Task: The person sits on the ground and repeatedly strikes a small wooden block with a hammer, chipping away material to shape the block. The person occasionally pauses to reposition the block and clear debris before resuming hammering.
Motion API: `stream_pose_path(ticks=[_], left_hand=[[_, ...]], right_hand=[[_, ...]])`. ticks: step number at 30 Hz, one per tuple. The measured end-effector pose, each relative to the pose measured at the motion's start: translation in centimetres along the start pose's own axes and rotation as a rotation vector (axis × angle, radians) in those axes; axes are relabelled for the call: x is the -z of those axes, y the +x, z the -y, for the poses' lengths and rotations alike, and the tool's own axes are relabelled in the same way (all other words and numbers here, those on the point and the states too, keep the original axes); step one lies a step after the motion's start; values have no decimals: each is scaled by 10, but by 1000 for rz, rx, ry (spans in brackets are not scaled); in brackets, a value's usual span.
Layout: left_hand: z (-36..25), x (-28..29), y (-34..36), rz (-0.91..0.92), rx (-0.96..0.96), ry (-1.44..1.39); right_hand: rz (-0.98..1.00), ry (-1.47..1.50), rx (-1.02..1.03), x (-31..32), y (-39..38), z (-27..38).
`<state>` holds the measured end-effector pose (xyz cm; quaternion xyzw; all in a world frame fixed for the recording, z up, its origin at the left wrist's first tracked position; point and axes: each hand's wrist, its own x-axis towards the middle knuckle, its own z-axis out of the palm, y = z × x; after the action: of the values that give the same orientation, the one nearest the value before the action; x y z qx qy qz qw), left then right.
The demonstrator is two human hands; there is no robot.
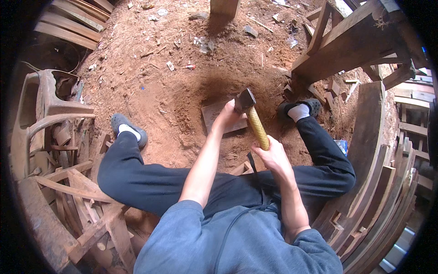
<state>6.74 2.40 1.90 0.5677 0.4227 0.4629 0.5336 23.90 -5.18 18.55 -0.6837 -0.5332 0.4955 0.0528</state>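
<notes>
Hammer with a dark, blocky head and a yellow textured handle hangs over the sawdust-covered ground, between the person's spread legs. The right hand is wrapped around the lower end of the handle, probably because a hold far from the heavy head gives the most leverage. The handle slants up and away from that hand, so the head sits beside the fingers of the left hand. These fingers are curled and partly hidden by the head; I cannot tell whether they grasp it, merely touch it or pinch something small beneath.

Below both lies a flat wooden board, set in a shallow hollow in the sawdust, which likely gives a firmer surface than the loose ground. The knees are wide apart, with a grey clog at the left and a dark clog at the right, seemingly to leave the arms room and keep the board within reach. Planks lean at the right, stacked on edge, perhaps to save floor space.
</notes>
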Motion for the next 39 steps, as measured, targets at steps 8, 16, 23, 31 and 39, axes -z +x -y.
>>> stream_pose_path(ticks=[8, 16, 23, 31, 39], left_hand=[[-2, -10, -1, 63, 122, -17], [-26, 0, 3, 113, 181, 71], [-13, -3, 1, 125, 282, -87], [10, -14, -3, -87, -99, 199], [13, -15, -2, -110, -137, 169]], right_hand=[[16, 20, -66, 1, -8, -17], [-19, 17, -79, 3, -8, -19], [-18, 14, -54, -4, -14, -11], [-22, -8, -55, -11, -20, -5], [11, 40, -102, -15, -18, -8]])
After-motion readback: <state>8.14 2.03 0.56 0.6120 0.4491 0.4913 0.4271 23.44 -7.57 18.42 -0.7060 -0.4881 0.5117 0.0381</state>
